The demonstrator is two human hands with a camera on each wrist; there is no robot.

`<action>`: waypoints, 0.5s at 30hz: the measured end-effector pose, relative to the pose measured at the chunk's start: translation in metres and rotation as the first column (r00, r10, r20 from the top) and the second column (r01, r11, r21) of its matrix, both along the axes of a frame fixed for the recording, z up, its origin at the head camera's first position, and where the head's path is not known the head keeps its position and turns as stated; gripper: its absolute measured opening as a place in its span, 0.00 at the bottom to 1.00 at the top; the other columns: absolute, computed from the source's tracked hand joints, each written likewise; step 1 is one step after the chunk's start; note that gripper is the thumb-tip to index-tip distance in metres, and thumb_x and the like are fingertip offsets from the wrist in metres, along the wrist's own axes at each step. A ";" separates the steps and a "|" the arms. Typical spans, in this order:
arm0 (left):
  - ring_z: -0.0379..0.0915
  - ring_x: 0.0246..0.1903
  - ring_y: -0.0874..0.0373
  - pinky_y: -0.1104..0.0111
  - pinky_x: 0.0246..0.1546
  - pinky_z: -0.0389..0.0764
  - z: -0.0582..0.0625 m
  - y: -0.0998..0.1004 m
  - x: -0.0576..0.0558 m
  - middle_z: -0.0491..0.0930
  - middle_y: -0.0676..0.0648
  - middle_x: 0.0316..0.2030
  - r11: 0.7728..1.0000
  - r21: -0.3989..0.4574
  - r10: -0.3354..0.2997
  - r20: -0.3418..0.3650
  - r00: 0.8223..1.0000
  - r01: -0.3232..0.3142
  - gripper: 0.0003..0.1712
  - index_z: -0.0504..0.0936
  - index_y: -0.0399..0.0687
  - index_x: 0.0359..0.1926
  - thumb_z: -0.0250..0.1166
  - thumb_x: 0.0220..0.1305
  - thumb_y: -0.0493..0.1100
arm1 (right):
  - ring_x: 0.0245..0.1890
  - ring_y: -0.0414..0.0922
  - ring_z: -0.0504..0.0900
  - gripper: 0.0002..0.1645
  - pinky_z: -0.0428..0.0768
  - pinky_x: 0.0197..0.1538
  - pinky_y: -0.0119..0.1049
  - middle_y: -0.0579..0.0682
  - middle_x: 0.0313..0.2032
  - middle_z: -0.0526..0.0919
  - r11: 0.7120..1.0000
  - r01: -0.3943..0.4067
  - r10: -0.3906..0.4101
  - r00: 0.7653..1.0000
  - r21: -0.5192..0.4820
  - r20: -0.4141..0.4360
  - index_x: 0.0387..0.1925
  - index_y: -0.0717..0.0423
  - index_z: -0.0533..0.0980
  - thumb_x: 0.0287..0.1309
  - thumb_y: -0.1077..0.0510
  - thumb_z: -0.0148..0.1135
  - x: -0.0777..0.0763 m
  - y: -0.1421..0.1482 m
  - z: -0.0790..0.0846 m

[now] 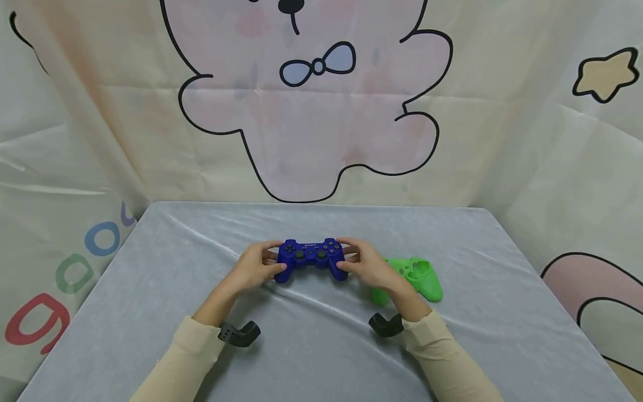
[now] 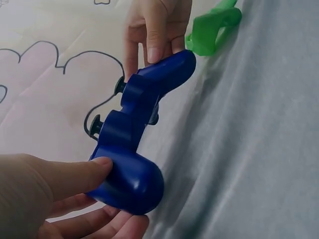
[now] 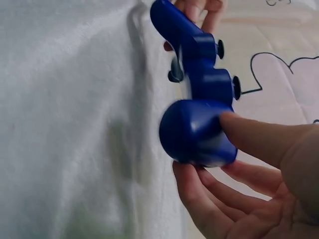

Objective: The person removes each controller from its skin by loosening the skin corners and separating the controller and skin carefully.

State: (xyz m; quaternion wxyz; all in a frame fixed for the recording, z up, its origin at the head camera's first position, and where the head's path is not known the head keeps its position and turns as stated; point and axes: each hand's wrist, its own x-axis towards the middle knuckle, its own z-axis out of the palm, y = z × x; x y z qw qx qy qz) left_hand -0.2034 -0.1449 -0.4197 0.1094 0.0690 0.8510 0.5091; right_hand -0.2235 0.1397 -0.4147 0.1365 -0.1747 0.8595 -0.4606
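Note:
A blue game controller (image 1: 310, 254) is held between both hands over the middle of the table, its buttons and two sticks facing up in the head view. My left hand (image 1: 255, 263) grips its left handle, thumb on the near side and fingers behind and below, as the left wrist view shows on the blue controller (image 2: 132, 177). The right handle is gripped likewise by my right hand (image 1: 369, 263); its thumb presses the controller (image 3: 199, 132) in the right wrist view. Partly hidden behind the right forearm lies a green silicone controller cover (image 1: 424, 279).
A grey cloth (image 1: 311, 357) with soft wrinkles covers the table. Behind it hangs a curtain (image 1: 311, 123) printed with a pink cartoon figure. Black wrist cameras sit on both wrists, the left camera (image 1: 240, 334) and the right camera (image 1: 385, 325).

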 end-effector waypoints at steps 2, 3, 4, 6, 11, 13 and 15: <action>0.84 0.48 0.44 0.64 0.37 0.88 0.003 0.000 0.002 0.80 0.26 0.54 1.000 0.000 -0.004 0.009 1.000 0.004 0.33 0.69 0.33 0.69 0.67 0.65 0.33 | 0.51 0.57 0.85 0.34 0.85 0.50 0.43 0.70 0.59 0.78 1.000 -0.005 0.005 1.000 0.010 0.013 0.71 0.63 0.65 0.66 0.63 0.64 0.001 0.003 0.004; 0.84 0.46 0.45 0.64 0.37 0.88 0.004 0.001 0.003 0.80 0.27 0.54 1.000 0.005 -0.001 0.020 1.000 0.001 0.33 0.70 0.34 0.69 0.67 0.65 0.33 | 0.50 0.55 0.85 0.34 0.86 0.49 0.42 0.69 0.58 0.79 1.000 -0.006 0.006 1.000 0.007 0.029 0.71 0.62 0.66 0.66 0.63 0.65 0.002 0.004 0.006; 0.84 0.45 0.46 0.64 0.37 0.88 0.005 0.001 0.004 0.80 0.28 0.53 1.000 0.009 -0.004 0.030 1.000 0.004 0.32 0.70 0.34 0.69 0.68 0.65 0.33 | 0.48 0.54 0.86 0.33 0.86 0.48 0.42 0.68 0.57 0.79 1.000 -0.009 0.009 0.999 0.000 0.042 0.70 0.62 0.67 0.65 0.64 0.65 0.002 0.005 0.007; 0.85 0.42 0.49 0.63 0.36 0.88 0.006 0.001 0.005 0.81 0.29 0.52 1.000 0.011 -0.016 0.040 0.999 0.016 0.31 0.71 0.34 0.67 0.68 0.65 0.33 | 0.45 0.51 0.87 0.32 0.87 0.46 0.44 0.68 0.54 0.80 1.000 -0.017 0.018 0.997 -0.022 0.072 0.68 0.64 0.68 0.64 0.65 0.66 0.003 0.007 0.009; 0.85 0.38 0.53 0.63 0.36 0.88 0.007 0.003 0.006 0.82 0.32 0.48 0.999 0.019 -0.032 0.074 0.997 0.030 0.28 0.74 0.36 0.63 0.69 0.63 0.33 | 0.40 0.48 0.87 0.28 0.88 0.45 0.49 0.64 0.48 0.80 0.998 -0.023 0.030 0.990 -0.057 0.135 0.61 0.65 0.70 0.60 0.68 0.68 0.003 0.012 0.011; 0.85 0.37 0.54 0.63 0.36 0.88 0.007 0.004 0.006 0.82 0.33 0.47 0.999 0.024 -0.040 0.092 0.995 0.038 0.27 0.74 0.36 0.62 0.70 0.62 0.32 | 0.38 0.48 0.87 0.27 0.88 0.44 0.49 0.63 0.46 0.80 0.998 -0.036 0.043 0.988 -0.053 0.145 0.58 0.65 0.70 0.59 0.69 0.68 0.003 0.014 0.012; 0.85 0.35 0.55 0.63 0.35 0.88 0.006 0.005 0.006 0.82 0.34 0.44 0.998 0.027 -0.052 0.109 0.993 0.050 0.27 0.74 0.36 0.60 0.71 0.61 0.32 | 0.35 0.48 0.87 0.25 0.88 0.42 0.48 0.63 0.44 0.80 0.998 -0.059 0.063 0.987 -0.036 0.145 0.56 0.66 0.70 0.59 0.69 0.69 0.003 0.015 0.013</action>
